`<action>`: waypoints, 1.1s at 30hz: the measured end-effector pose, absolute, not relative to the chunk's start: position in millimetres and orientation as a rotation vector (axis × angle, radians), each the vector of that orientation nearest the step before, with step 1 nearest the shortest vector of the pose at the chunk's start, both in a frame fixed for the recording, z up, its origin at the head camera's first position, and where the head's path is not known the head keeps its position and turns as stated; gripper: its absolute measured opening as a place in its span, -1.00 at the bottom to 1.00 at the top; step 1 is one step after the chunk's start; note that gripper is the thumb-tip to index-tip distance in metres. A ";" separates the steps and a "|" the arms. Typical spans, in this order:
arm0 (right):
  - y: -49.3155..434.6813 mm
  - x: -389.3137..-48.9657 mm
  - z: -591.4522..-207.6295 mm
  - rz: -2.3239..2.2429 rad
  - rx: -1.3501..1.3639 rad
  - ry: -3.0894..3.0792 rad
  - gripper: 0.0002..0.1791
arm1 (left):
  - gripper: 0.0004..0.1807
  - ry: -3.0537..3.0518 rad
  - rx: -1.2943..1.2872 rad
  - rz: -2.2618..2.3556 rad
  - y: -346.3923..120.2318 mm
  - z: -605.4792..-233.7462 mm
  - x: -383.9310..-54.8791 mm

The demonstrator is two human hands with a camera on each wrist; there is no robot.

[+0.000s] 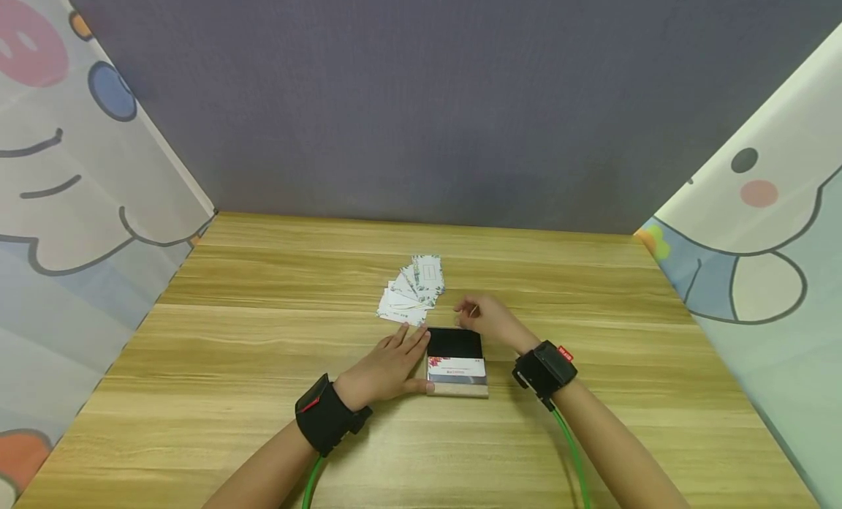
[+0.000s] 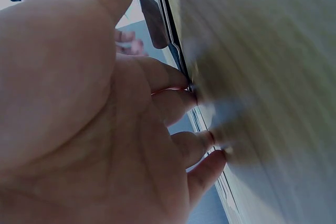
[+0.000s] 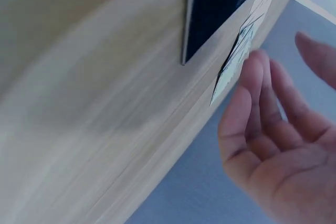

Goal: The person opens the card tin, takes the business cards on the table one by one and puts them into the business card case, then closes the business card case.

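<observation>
A card holder (image 1: 454,342) lies opened out on the table, black in its far half, with a white card (image 1: 457,367) with red flowers showing in the near half. My left hand (image 1: 383,370) rests along its left side, thumb at the lower left edge and fingers spread at the upper left corner. In the left wrist view, fingertips (image 2: 214,162) touch down at table level. Just beyond the holder's upper right corner hovers my right hand (image 1: 488,319), fingers loosely bent. The right wrist view shows nothing held in that hand (image 3: 286,135).
Several white cards with leafy borders (image 1: 411,297) lie fanned and overlapping behind the holder, close to the left fingertips. A dark grey panel (image 1: 421,129) stands along the back edge of the wooden table (image 1: 263,333). Green cables (image 1: 571,447) trail from both wrist straps.
</observation>
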State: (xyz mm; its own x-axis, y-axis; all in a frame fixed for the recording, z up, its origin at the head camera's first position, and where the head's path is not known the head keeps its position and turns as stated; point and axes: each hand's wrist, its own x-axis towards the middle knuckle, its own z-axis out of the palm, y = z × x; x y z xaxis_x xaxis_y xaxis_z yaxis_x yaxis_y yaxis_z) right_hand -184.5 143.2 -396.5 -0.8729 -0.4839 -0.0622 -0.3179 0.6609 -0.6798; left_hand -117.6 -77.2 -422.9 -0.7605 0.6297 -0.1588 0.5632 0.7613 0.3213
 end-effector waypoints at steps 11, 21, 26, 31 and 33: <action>117.0 -218.2 -398.9 -0.969 -0.504 2.698 -0.66 | -0.09 2.684 0.918 0.378 -77.4 -423.2 -116.7; 97.1 -237.9 -407.9 -0.719 -0.571 2.834 -0.49 | -0.10 2.687 0.928 0.379 -77.0 -424.2 -117.3; 91.4 -242.2 -411.8 -0.611 -0.522 2.810 -0.45 | -0.10 2.682 0.919 0.379 -77.2 -423.6 -117.5; 88.3 -244.4 -413.6 -0.530 -0.458 2.767 -0.46 | -0.10 2.678 0.918 0.379 -77.2 -422.5 -118.2; 88.1 -245.0 -413.8 -0.508 -0.454 2.766 -0.48 | -0.10 2.676 0.919 0.377 -77.0 -422.3 -118.5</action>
